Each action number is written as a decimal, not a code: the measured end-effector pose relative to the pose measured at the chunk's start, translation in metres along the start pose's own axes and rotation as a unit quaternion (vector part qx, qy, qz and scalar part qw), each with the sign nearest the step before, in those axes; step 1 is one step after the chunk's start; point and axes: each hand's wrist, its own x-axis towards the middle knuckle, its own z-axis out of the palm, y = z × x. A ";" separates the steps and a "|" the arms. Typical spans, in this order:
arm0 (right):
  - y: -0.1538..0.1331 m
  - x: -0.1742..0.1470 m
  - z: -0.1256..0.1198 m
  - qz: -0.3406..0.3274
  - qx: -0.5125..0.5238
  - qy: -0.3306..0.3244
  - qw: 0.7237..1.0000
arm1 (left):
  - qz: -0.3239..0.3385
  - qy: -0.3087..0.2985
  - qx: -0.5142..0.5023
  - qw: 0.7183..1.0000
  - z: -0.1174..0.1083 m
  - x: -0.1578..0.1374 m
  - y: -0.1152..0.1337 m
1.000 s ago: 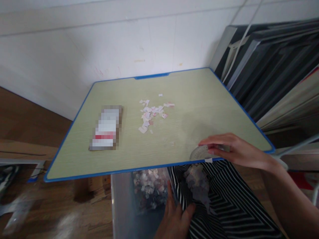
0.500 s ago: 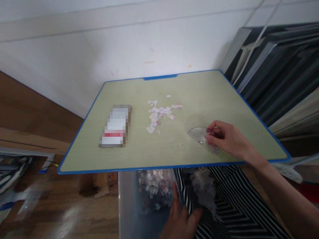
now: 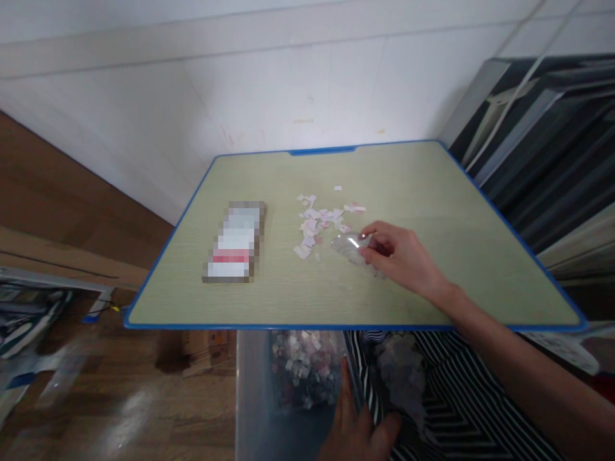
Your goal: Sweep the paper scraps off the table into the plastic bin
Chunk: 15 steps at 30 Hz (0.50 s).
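My right hand [image 3: 401, 259] pinches a half-round piece of clear plastic, a protractor [image 3: 353, 246], tilted and low over the table top; its markings are blurred. Just left of it lies a loose scatter of small torn paper scraps [image 3: 312, 224], white and some pinkish. Below the table's front edge, my left hand [image 3: 358, 422] grips the right rim of a translucent plastic bin [image 3: 250, 397], one finger stretched along the wall. Inside the bin are many more paper scraps [image 3: 305, 365]. The lower part of my left hand is cut off by the frame.
A blurred-out phone-like rectangle [image 3: 235, 243] lies on the left of the blue-edged table [image 3: 408, 173]. The white wall [image 3: 269, 96] stands behind it. Dark flat panels [image 3: 538, 128] lean at the right. Striped cloth [image 3: 461, 384] covers my lap beside the bin.
My right hand has moved left with the protractor, from the right part of the table to beside the paper scraps. My left hand stays at the bin; the view has shifted slightly.
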 end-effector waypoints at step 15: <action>0.005 0.020 0.000 -0.039 -0.128 0.051 0.990 | -0.047 -0.016 -0.038 0.998 -0.001 0.002 0.003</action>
